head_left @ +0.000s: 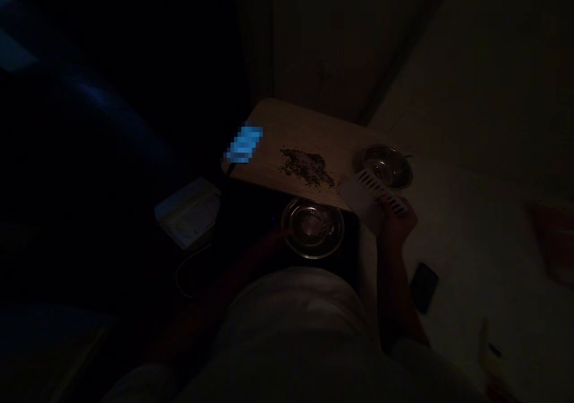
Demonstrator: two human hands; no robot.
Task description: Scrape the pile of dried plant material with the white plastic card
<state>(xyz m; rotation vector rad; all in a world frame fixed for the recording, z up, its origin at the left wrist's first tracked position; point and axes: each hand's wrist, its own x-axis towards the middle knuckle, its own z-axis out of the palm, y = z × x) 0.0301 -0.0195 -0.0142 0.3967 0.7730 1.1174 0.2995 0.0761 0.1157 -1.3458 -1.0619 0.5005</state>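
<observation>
The scene is very dark. My right hand [397, 220] grips a pale flat sheet-like piece with a row of dark slots [363, 202], over the right front corner of a wooden board [287, 122]. A scattered heap of small dark bits [307, 167] lies on the board. Just below its front edge is a shiny round metal bowl [313, 253], with some bits seemingly inside. Reaching in from the left, my left hand [282, 235] is at the bowl's rim and seems to hold it; its fingers are mostly lost in shadow.
A second metal bowl [392, 170] stands at the board's right end. A glowing blurred screen [244, 143] is at the left end. A pale box-like object [188, 211] lies lower left, near a thin cable. On the pale surface at right is a dark phone-like rectangle [424, 286].
</observation>
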